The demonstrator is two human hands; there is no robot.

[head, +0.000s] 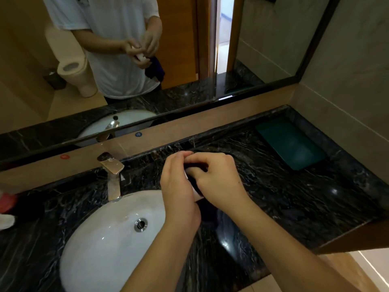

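White tube (199,198): small and mostly hidden, held up in the air between both hands, over the bench (284,197) just to the right of the sink (101,245).
Left hand (179,186): fingers curled round the tube from the side.
Right hand (216,182): fingertips pinching at the far end of the tube, as if working on its cap (I cannot see the cap itself).
Dark cloth (207,208): hangs under the hands, touching the tube; I cannot tell which hand has it.
Mirror (189,60): shows the same thing from the front, the tube white and the cloth dark blue and dangling.
Slip risk: the tube is tiny and two hands crowd it, so a hard twist could make it pop out. It would likely land on the bench or roll into the sink.
Cap risk: a small loose cap could drop and go toward the drain (140,224), which looks open.
Squirt risk: if the left hand squeezes too hard when the end opens, stuff may shoot out onto the cloth or the bench.
Cloth risk: the cloth might get in the way of the fingers, or slide off and fall in the sink, which may be wet.
Nearby: the tap (112,175) stands left of the hands, and a green tray (290,144) lies well apart at the back right.
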